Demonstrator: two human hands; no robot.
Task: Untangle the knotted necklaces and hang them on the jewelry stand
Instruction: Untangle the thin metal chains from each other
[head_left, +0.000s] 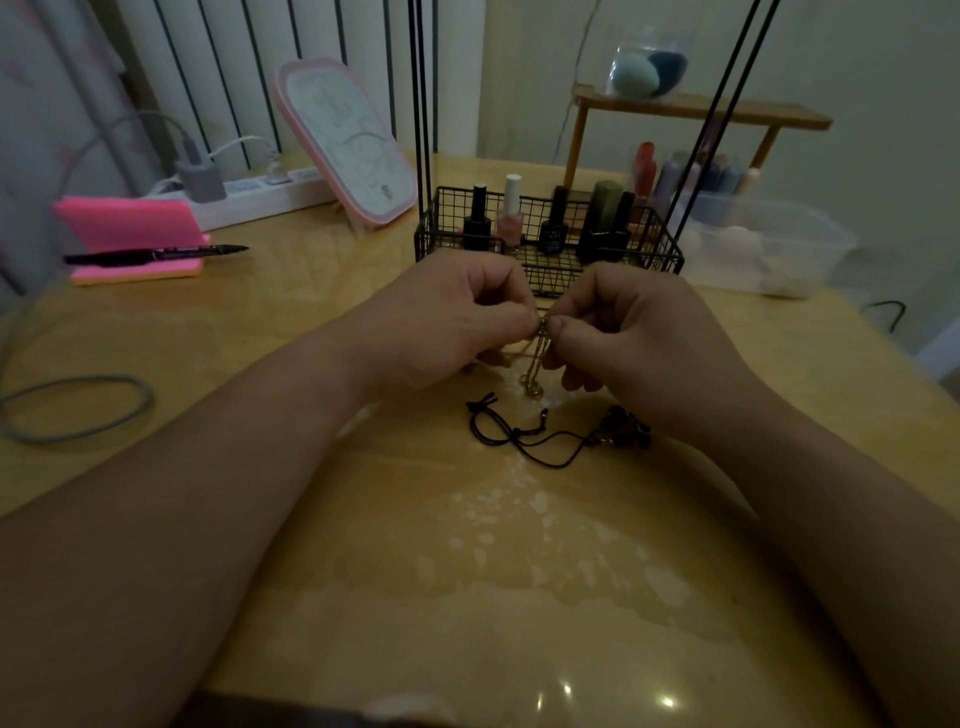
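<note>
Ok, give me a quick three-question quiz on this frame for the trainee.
1. True or false: the cord lies on the table.
2. What do the left hand and right hand both pinch? A) bottle B) chain C) mirror
3. Fill in: the pen rests on a ___ notepad.
Key: 1 true; 2 B; 3 pink.
</note>
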